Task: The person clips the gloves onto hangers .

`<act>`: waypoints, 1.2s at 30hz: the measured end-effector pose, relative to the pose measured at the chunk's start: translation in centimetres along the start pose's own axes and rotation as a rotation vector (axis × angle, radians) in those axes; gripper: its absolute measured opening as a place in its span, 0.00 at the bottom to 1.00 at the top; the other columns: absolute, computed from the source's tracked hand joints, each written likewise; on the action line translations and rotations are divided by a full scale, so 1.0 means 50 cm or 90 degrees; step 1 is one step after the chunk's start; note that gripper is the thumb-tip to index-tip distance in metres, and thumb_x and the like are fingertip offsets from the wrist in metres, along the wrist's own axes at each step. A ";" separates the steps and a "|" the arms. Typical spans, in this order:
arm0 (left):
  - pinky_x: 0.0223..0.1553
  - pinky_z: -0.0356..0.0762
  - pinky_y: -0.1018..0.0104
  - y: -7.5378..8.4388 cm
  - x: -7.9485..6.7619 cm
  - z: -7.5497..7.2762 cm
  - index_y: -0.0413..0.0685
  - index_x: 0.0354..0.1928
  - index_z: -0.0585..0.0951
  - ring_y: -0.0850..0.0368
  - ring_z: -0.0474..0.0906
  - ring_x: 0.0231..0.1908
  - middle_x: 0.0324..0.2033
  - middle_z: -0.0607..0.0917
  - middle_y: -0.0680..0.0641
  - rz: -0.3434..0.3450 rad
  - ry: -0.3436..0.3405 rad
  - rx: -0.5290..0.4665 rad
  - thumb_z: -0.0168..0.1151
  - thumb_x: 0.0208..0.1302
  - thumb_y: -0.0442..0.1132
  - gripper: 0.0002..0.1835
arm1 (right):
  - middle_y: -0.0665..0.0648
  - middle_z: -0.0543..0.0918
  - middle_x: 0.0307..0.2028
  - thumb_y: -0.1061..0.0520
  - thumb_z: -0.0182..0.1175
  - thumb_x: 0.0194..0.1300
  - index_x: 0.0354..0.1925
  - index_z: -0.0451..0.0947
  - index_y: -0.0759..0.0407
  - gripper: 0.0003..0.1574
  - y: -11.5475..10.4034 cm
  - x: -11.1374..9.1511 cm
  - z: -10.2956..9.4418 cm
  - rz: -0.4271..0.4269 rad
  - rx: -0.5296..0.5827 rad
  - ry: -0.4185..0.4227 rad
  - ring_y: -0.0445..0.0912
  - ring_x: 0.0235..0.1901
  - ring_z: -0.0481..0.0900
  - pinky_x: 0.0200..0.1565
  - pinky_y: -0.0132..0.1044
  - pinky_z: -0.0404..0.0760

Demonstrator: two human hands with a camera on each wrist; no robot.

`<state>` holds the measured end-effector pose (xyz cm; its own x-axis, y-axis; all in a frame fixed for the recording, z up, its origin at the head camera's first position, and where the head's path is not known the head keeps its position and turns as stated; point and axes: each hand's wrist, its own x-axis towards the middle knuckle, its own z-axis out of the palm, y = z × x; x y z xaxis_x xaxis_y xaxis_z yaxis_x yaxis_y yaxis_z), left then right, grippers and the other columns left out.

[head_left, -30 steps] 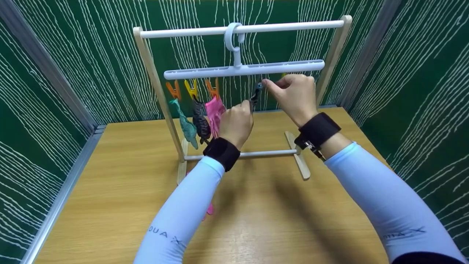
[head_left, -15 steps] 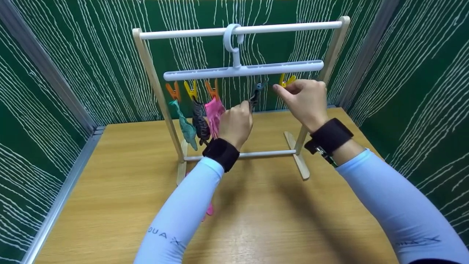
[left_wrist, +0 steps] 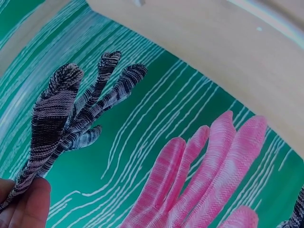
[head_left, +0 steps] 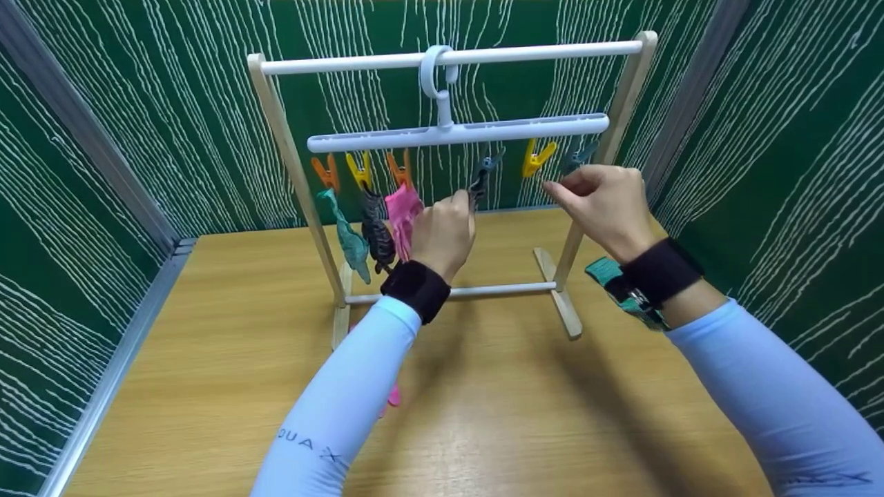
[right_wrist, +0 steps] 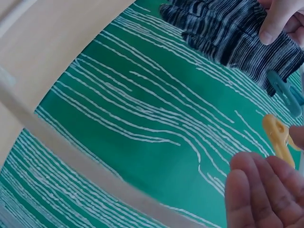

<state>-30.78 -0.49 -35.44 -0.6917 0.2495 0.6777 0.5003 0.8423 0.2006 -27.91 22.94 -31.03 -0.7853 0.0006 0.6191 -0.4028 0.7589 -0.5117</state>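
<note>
In the head view my left hand (head_left: 445, 231) pinches a black-and-white striped knit glove, which hangs from a blue clip (head_left: 489, 162) under the white hanger (head_left: 459, 131). The striped glove (left_wrist: 54, 114) shows more fully in the left wrist view, beside a pink glove (left_wrist: 199, 175). My right hand (head_left: 608, 207) is in the air below a yellow clip (head_left: 536, 160) and another blue clip (head_left: 579, 156), holding nothing. The right wrist view shows its fingers loosely bent near the yellow clip (right_wrist: 279, 140).
On the hanger's left, orange and yellow clips hold a green glove (head_left: 352, 241), a dark glove (head_left: 378, 235) and the pink one. The wooden rack (head_left: 608, 131) stands on the table (head_left: 207, 386). A pink piece (head_left: 394, 397) shows under the left sleeve.
My right hand has moved right and down from the blue clip on the striped glove, uncovering the yellow clip and the far blue one. The left hand keeps its place.
</note>
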 end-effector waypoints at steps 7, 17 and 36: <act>0.32 0.88 0.52 -0.003 0.000 0.002 0.38 0.42 0.86 0.45 0.90 0.30 0.30 0.91 0.42 -0.009 -0.007 -0.003 0.58 0.80 0.35 0.09 | 0.68 0.92 0.37 0.51 0.70 0.75 0.38 0.91 0.67 0.18 0.031 -0.020 -0.023 0.034 -0.024 -0.041 0.59 0.35 0.88 0.35 0.13 0.70; 0.33 0.88 0.53 -0.002 0.001 0.002 0.38 0.45 0.86 0.46 0.91 0.31 0.32 0.92 0.42 -0.016 -0.023 -0.018 0.59 0.80 0.35 0.09 | 0.70 0.92 0.39 0.54 0.68 0.75 0.42 0.91 0.66 0.15 0.097 -0.044 -0.051 0.091 -0.063 -0.080 0.60 0.38 0.87 0.37 0.23 0.72; 0.33 0.87 0.51 -0.006 -0.004 0.000 0.37 0.41 0.85 0.44 0.91 0.31 0.31 0.91 0.41 -0.004 -0.003 -0.034 0.61 0.80 0.37 0.10 | 0.80 0.84 0.58 0.54 0.63 0.75 0.63 0.81 0.74 0.28 0.283 -0.067 -0.052 0.237 -0.117 -0.163 0.75 0.58 0.81 0.56 0.69 0.81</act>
<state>-30.79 -0.80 -35.64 -0.6972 0.2466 0.6731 0.5234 0.8168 0.2428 -29.76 35.35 -38.79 -0.9602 0.1511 0.2349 -0.0007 0.8396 -0.5431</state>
